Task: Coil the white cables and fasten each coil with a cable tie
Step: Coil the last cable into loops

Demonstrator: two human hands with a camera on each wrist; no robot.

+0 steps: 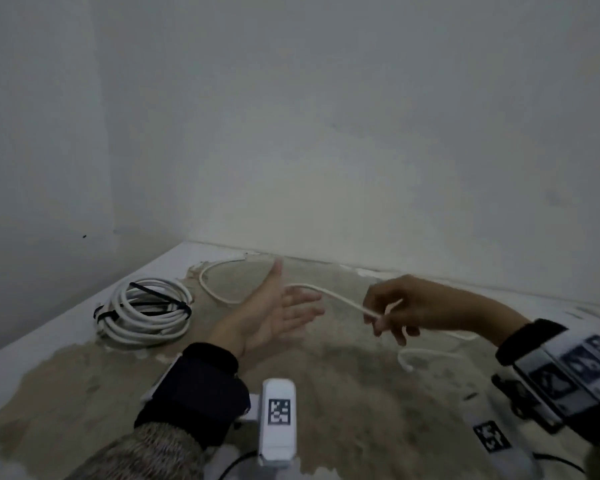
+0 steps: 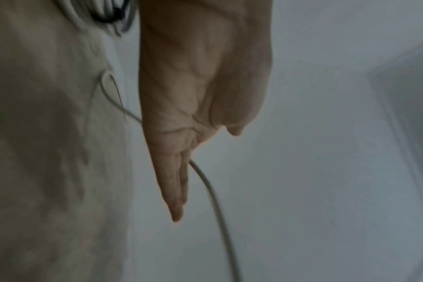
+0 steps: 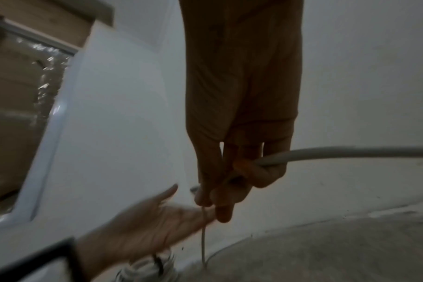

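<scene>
White cable [image 1: 340,299], thin and slack, apparently pinched by right hand [image 1: 399,306]; left hand [image 1: 278,310] flat, empty.

worn beige-patched white floor [image 1: 343,393]; tied white cable coil [image 1: 146,311], loose white cable [image 1: 219,292] on it.

There were 2 white cables in view: 1 coiled cable [image 1: 146,313] lay on the worn tabletop [image 1: 343,403] to the left of the loose cable [image 1: 333,297], which ran uncoiled across the tabletop to the right of the coil. The coil carried 2 black cable ties [image 1: 160,294], though blur made that count uncertain. 2 hands showed, the left hand [image 1: 278,315] between the coil and the right hand [image 1: 400,306], and 2 wrist-worn devices with 2 square printed markers [image 1: 278,411] sat nearer the viewer than the coil.
</scene>
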